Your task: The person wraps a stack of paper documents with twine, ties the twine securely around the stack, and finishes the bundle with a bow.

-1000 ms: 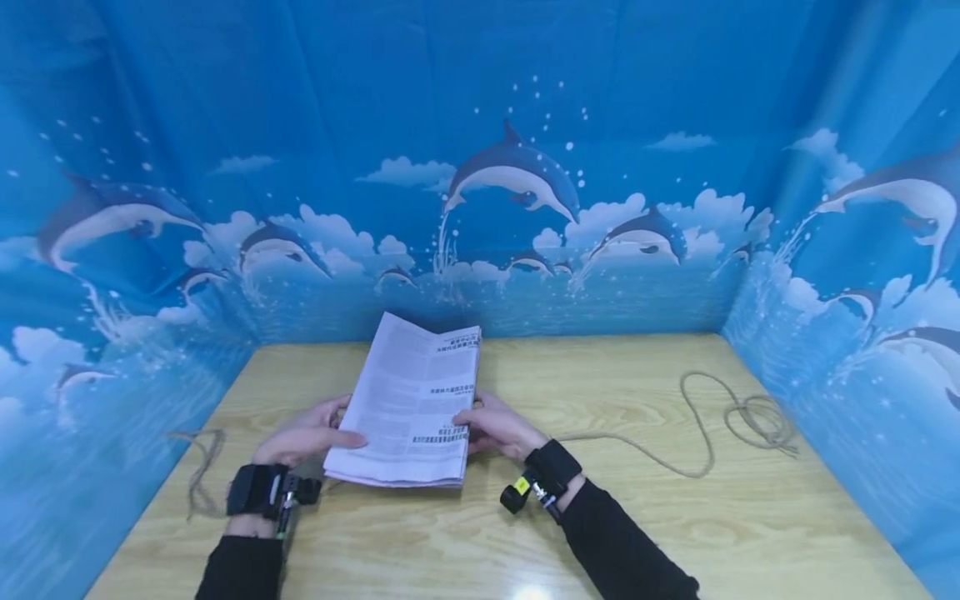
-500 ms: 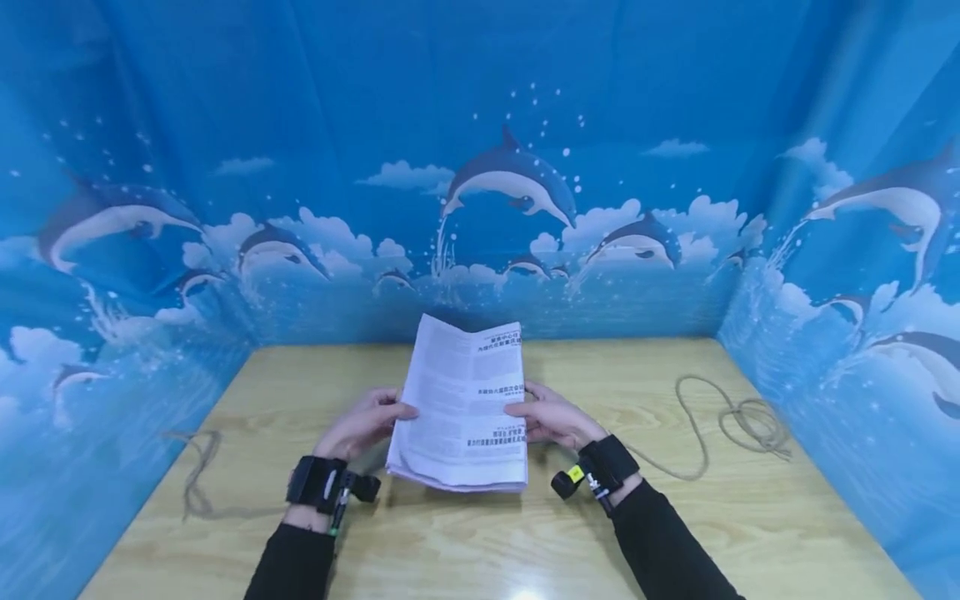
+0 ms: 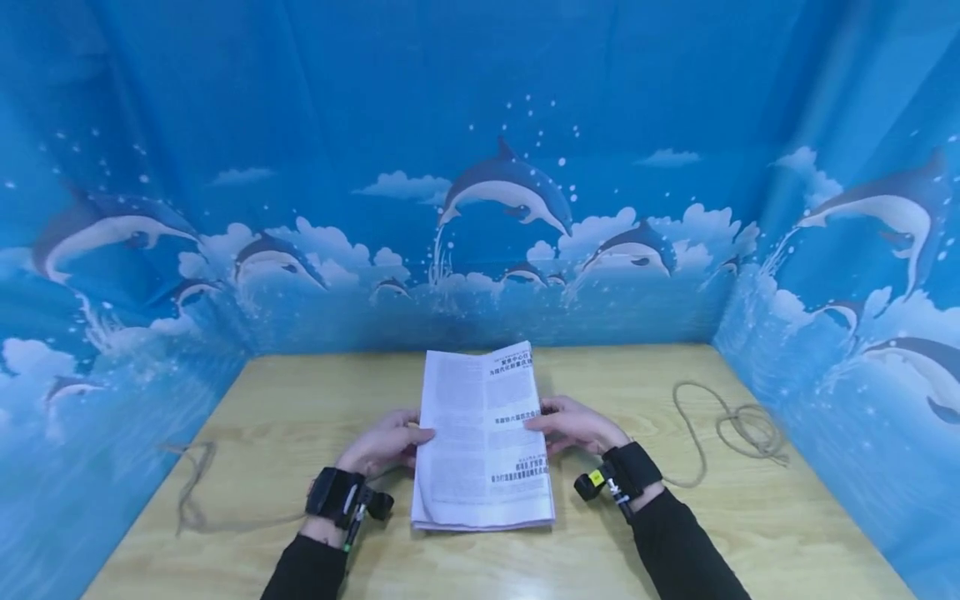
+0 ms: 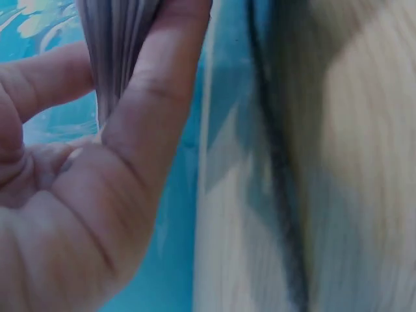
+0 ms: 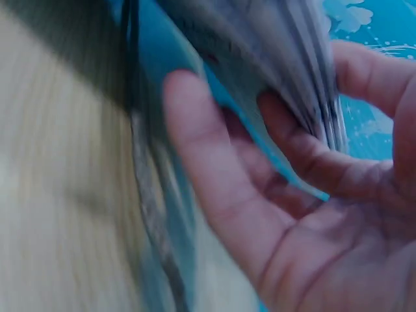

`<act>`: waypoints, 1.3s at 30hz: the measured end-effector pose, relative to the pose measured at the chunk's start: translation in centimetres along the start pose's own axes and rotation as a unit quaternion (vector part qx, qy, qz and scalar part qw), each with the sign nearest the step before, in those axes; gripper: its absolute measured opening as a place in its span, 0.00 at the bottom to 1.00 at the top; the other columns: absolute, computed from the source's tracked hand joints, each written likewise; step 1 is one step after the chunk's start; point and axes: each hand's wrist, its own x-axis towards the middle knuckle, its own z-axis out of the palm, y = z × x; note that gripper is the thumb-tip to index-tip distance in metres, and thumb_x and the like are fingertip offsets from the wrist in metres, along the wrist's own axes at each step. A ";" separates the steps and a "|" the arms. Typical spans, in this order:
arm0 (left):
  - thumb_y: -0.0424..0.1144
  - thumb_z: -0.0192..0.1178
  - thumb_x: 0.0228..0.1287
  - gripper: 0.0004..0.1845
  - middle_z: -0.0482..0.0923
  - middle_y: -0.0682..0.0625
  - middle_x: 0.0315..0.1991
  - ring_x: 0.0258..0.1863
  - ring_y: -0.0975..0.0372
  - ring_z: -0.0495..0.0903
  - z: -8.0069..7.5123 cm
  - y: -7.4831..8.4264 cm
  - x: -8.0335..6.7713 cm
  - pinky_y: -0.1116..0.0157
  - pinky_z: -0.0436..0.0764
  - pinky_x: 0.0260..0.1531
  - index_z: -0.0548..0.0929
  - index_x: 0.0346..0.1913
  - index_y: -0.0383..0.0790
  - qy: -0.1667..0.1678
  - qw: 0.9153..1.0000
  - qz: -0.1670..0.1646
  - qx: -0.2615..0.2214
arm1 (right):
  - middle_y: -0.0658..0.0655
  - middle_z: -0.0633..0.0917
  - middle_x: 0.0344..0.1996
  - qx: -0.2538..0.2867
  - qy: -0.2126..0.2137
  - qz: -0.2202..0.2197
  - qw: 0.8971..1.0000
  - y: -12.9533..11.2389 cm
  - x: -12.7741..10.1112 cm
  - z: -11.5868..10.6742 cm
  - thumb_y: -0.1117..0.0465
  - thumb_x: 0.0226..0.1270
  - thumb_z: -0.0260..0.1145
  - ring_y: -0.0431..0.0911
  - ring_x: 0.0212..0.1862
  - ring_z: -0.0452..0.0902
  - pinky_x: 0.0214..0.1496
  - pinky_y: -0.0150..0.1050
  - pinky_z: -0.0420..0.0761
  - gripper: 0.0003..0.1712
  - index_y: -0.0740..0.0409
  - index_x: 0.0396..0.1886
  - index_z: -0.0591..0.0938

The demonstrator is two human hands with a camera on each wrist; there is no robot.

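A folded stack of newspaper (image 3: 480,475) is held between both hands above the middle of the table, printed side up. My left hand (image 3: 386,442) pinches its left edge, thumb on top and fingers underneath. On the opposite edge, my right hand (image 3: 577,425) grips with its thumb on the print and fingers below. Many layered page edges of the newspaper (image 4: 117,45) show in the left wrist view. A thin grey-brown rope (image 5: 149,214) runs along the tabletop below the raised stack; its middle is hidden in the head view.
On the wooden table (image 3: 600,550), one end of the rope (image 3: 701,454) lies loosely coiled at the right. Its other end bends near the left edge. A blue dolphin-print curtain (image 3: 480,308) encloses the back and both sides.
Both hands have carried the newspaper to the right and slightly toward me. Its tilt has changed, and it lies straighter in front of me. The rope stays on the table.
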 end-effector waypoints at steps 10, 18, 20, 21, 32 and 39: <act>0.39 0.55 0.71 0.18 0.83 0.45 0.36 0.31 0.61 0.81 0.9 -0.5 0.5 0.63 0.83 0.34 0.74 0.54 0.26 -0.009 0.996 -0.011 0.086 | 0.60 0.87 0.44 -0.032 0.012 0.023 0.999 0.7 0.0 -1.0 0.53 0.70 0.63 0.50 0.43 0.85 0.44 0.45 0.85 0.25 0.66 0.58 0.78; 0.41 0.52 0.74 0.14 0.78 0.49 0.28 0.23 0.62 0.77 0.9 -1.3 1.1 0.67 0.78 0.26 0.78 0.47 0.30 0.060 0.986 0.005 0.155 | 0.60 0.88 0.40 -0.060 0.038 0.029 0.997 1.1 0.3 -0.9 0.53 0.73 0.59 0.49 0.39 0.86 0.41 0.42 0.85 0.24 0.69 0.56 0.79; 0.39 0.51 0.74 0.13 0.77 0.48 0.27 0.23 0.62 0.77 1.0 -1.2 1.2 0.66 0.79 0.25 0.78 0.45 0.30 0.071 0.984 0.005 0.162 | 0.60 0.88 0.37 -0.074 0.054 0.027 0.995 1.2 0.4 -0.9 0.54 0.73 0.59 0.48 0.36 0.86 0.40 0.42 0.86 0.24 0.71 0.54 0.80; 0.38 0.51 0.74 0.12 0.77 0.48 0.27 0.23 0.62 0.77 1.1 -1.2 1.2 0.66 0.79 0.25 0.78 0.44 0.29 0.075 0.983 0.005 0.165 | 0.60 0.88 0.36 -0.081 0.061 0.024 0.995 1.3 0.5 -0.9 0.54 0.73 0.59 0.48 0.36 0.86 0.40 0.41 0.86 0.23 0.72 0.53 0.80; 0.32 0.54 0.69 0.09 0.81 0.46 0.29 0.27 0.59 0.80 -0.3 -1.0 0.9 0.63 0.82 0.31 0.83 0.44 0.32 0.023 0.969 0.038 0.241 | 0.58 0.88 0.30 -0.171 0.132 0.030 0.976 1.2 0.3 -0.8 0.58 0.74 0.59 0.44 0.28 0.84 0.34 0.39 0.85 0.17 0.70 0.43 0.85; 0.28 0.66 0.54 0.10 0.83 0.49 0.36 0.36 0.59 0.79 -0.3 -0.5 0.6 0.58 0.80 0.40 0.87 0.40 0.41 0.077 0.875 0.109 0.466 | 0.52 0.83 0.25 -0.396 0.113 -0.059 0.910 0.7 -0.7 -0.8 0.74 0.59 0.62 0.40 0.25 0.72 0.30 0.32 0.73 0.10 0.59 0.32 0.87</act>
